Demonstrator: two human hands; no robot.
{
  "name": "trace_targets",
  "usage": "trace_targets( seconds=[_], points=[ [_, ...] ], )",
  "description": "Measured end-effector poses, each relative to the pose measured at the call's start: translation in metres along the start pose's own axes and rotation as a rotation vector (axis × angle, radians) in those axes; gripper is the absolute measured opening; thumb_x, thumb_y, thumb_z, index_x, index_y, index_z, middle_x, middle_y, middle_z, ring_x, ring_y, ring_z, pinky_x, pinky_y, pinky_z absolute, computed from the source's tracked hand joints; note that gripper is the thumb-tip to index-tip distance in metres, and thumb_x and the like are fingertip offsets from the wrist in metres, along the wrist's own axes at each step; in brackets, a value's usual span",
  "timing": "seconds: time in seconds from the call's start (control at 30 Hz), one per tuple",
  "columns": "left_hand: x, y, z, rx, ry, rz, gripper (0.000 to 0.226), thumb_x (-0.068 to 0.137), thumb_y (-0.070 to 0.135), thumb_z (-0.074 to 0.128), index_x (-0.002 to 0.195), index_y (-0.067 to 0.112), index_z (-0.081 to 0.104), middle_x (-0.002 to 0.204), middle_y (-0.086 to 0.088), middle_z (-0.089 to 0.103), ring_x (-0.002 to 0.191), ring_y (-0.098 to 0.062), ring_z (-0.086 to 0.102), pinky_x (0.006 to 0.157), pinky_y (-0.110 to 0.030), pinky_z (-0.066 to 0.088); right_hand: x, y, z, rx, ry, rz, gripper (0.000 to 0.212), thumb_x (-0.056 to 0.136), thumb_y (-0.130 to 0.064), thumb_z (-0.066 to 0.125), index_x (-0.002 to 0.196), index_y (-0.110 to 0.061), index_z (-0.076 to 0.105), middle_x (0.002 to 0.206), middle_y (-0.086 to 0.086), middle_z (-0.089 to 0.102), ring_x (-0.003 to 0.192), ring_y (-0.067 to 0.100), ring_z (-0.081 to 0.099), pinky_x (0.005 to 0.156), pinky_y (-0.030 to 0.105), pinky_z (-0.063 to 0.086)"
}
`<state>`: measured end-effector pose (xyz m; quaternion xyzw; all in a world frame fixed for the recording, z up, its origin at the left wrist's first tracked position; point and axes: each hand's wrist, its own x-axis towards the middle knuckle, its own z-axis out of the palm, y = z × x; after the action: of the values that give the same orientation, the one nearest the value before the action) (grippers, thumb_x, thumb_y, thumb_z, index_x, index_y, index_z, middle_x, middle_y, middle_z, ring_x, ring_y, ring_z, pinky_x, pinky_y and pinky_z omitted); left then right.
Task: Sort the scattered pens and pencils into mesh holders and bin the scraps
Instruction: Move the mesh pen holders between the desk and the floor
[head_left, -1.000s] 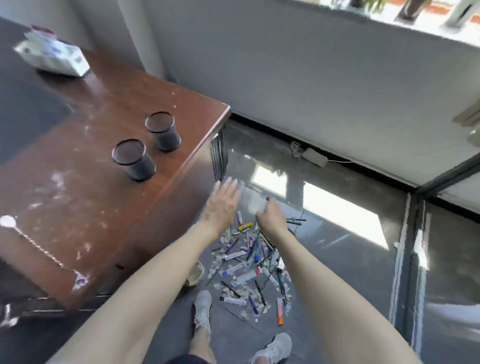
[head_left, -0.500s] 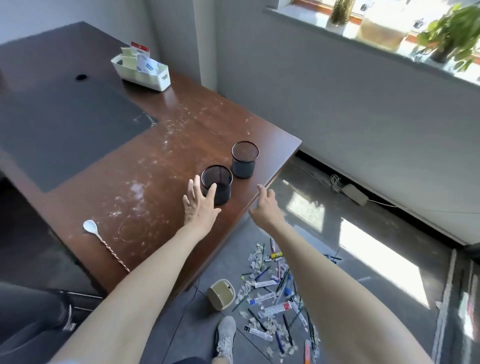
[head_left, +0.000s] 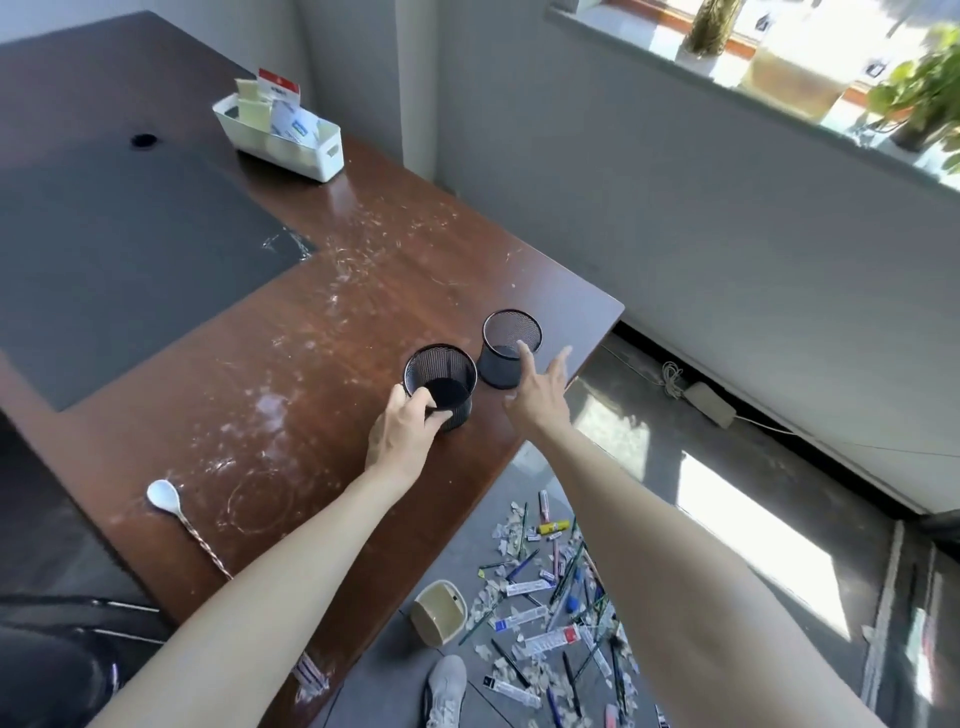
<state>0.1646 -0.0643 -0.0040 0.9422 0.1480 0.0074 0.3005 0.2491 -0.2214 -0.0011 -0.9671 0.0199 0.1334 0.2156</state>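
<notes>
Two black mesh holders stand upright on the right end of the brown desk (head_left: 332, 332), long axes vertical, open mouths up, both cylindrical and see-through in the wall. Near holder (head_left: 441, 364) sits just left of and nearer than the far holder (head_left: 511, 332); the two are close but apart. Left hand (head_left: 402, 431) grips the near holder, thumb on its left side and fingers curled round its near wall. Right hand (head_left: 537, 397) is released, fingers straight and spread, the forefinger lying against the far holder's near wall; contact cannot be confirmed. Pens and pencils (head_left: 556, 608) lie flat on the grey floor right of the desk, heaped, long axes pointing in mixed directions, many slanting near-left to far-right. Pale paper scraps (head_left: 511, 530) are strewn through the heap. Small beige bin (head_left: 440, 612) sits on the floor just left of the heap; whether it is upright cannot be told. White spoon (head_left: 162, 493) lies on the desk's near left.
</notes>
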Motion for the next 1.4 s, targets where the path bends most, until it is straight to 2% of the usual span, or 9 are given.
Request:
trace_targets(
  seconds=[0.07,0.17,0.27,0.33,0.4,0.53,0.7,1.07,1.4],
  points=[
    [0.004,-0.007,-0.008,0.016,0.000,0.024,0.028,0.086,0.038,0.063,0.091,0.011,0.057,0.091,-0.006,0.043,0.084,-0.036,0.057,0.068,-0.036,0.042,0.011,-0.011,0.001,0.000,0.086,0.061,0.075,0.084,-0.002,0.053,0.145,-0.032,0.020,0.151,0.026,-0.026,0.145,0.038,-0.004,0.095,0.042,0.043],
    [0.011,-0.017,-0.017,0.008,0.009,0.016,0.029,0.085,0.038,0.066,0.089,0.010,0.058,0.089,-0.004,0.042,0.083,-0.034,0.056,0.067,-0.035,0.039,0.027,-0.021,0.000,0.083,0.026,0.141,0.060,0.088,-0.010,0.059,0.140,-0.024,0.033,0.149,0.029,-0.026,0.144,0.040,-0.009,0.101,0.040,0.037],
    [0.016,-0.025,-0.022,-0.031,0.036,-0.019,0.030,0.083,0.037,0.068,0.089,0.009,0.059,0.086,-0.003,0.040,0.079,-0.032,0.055,0.065,-0.031,0.037,0.040,-0.027,0.004,0.154,-0.074,0.181,0.035,0.088,-0.021,0.062,0.120,-0.008,0.056,0.151,0.030,-0.001,0.142,0.040,0.011,0.101,0.038,0.038],
    [0.018,-0.029,-0.022,-0.041,0.043,-0.038,0.030,0.083,0.037,0.068,0.089,0.009,0.060,0.085,-0.002,0.040,0.078,-0.030,0.055,0.064,-0.030,0.036,0.042,-0.025,0.007,0.205,-0.052,0.189,0.032,0.085,-0.021,0.065,0.110,-0.002,0.059,0.138,0.021,0.029,0.123,0.037,0.043,0.093,0.036,0.044],
    [0.019,-0.028,-0.021,-0.041,0.033,-0.035,0.030,0.083,0.037,0.068,0.089,0.009,0.060,0.085,-0.002,0.040,0.078,-0.030,0.055,0.064,-0.030,0.036,0.039,-0.021,0.007,0.233,0.041,0.170,0.025,0.087,-0.019,0.066,0.100,0.001,0.059,0.126,0.017,0.040,0.101,0.035,0.055,0.082,0.033,0.044],
    [0.019,-0.020,-0.018,-0.017,-0.003,-0.007,0.030,0.083,0.037,0.068,0.089,0.009,0.059,0.086,-0.003,0.041,0.079,-0.030,0.053,0.064,-0.031,0.035,0.022,-0.007,0.005,0.252,0.235,0.079,0.023,0.087,-0.019,0.065,0.094,0.002,0.062,0.125,0.013,0.041,0.093,0.032,0.056,0.074,0.028,0.039],
    [0.019,0.017,-0.007,0.006,-0.031,0.059,0.030,0.084,0.038,0.067,0.089,0.010,0.059,0.087,-0.003,0.041,0.080,-0.032,0.055,0.065,-0.032,0.036,0.004,0.030,-0.014,0.304,0.391,-0.016,0.033,0.080,-0.031,0.073,0.079,-0.002,0.057,0.144,0.009,0.028,0.112,0.027,0.053,0.083,0.031,0.047],
    [-0.035,0.155,0.075,0.082,-0.176,0.308,0.032,0.085,0.039,0.064,0.089,0.009,0.057,0.098,-0.012,0.049,0.089,-0.034,0.055,0.072,-0.038,0.043,-0.068,0.197,-0.073,0.286,0.518,0.165,0.039,0.081,-0.038,0.071,0.087,-0.001,0.060,0.149,0.010,0.026,0.104,0.029,0.058,0.073,0.030,0.047],
    [-0.172,0.260,0.278,-0.005,-0.424,0.327,0.031,0.088,0.038,0.062,0.094,0.007,0.060,0.092,-0.004,0.045,0.082,-0.022,0.050,0.067,-0.029,0.035,-0.196,0.453,-0.063,0.277,0.515,0.556,0.038,0.083,-0.034,0.070,0.089,0.002,0.062,0.152,0.010,0.024,0.107,0.027,0.058,0.078,0.025,0.042]
  ],
)
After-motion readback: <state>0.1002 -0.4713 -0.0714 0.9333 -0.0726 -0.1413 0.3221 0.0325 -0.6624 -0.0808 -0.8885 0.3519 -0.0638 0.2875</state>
